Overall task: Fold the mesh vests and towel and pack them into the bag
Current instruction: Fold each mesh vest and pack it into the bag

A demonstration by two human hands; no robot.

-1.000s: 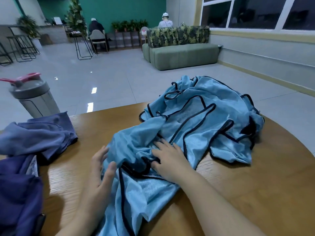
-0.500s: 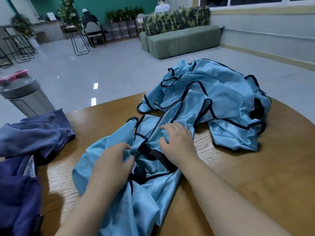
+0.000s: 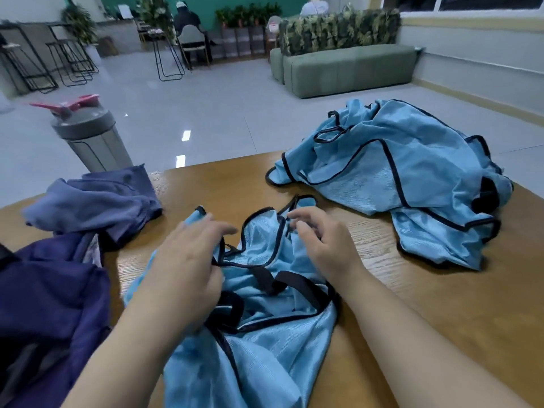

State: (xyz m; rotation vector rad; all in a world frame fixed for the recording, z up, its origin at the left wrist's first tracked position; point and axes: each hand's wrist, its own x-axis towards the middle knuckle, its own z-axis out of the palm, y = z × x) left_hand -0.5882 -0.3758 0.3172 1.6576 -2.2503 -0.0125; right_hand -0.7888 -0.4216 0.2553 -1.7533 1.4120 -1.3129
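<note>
A light blue mesh vest point(image 3: 265, 334) with black trim lies crumpled on the table right in front of me. My left hand point(image 3: 188, 260) rests on its left shoulder part with the fingers fairly straight. My right hand point(image 3: 323, 242) has its fingers curled at the vest's right shoulder strap and seems to pinch it. A heap of more blue mesh vests point(image 3: 397, 178) sits apart at the right rear. The purple-blue towel point(image 3: 94, 201) lies bunched at the left. A dark navy bag point(image 3: 44, 304) fills the near left corner, partly cut off by the frame.
The round wooden table point(image 3: 441, 304) has bare surface at the right and front. A grey shaker bottle point(image 3: 88, 134) with a pink lid stands behind the towel at the table's far left edge. Beyond are a tiled floor, a green sofa point(image 3: 347, 69) and seated people.
One vest has been pulled out of the heap toward me and now lies separate from it. Both hands moved up to its shoulder straps. The view shifted left.
</note>
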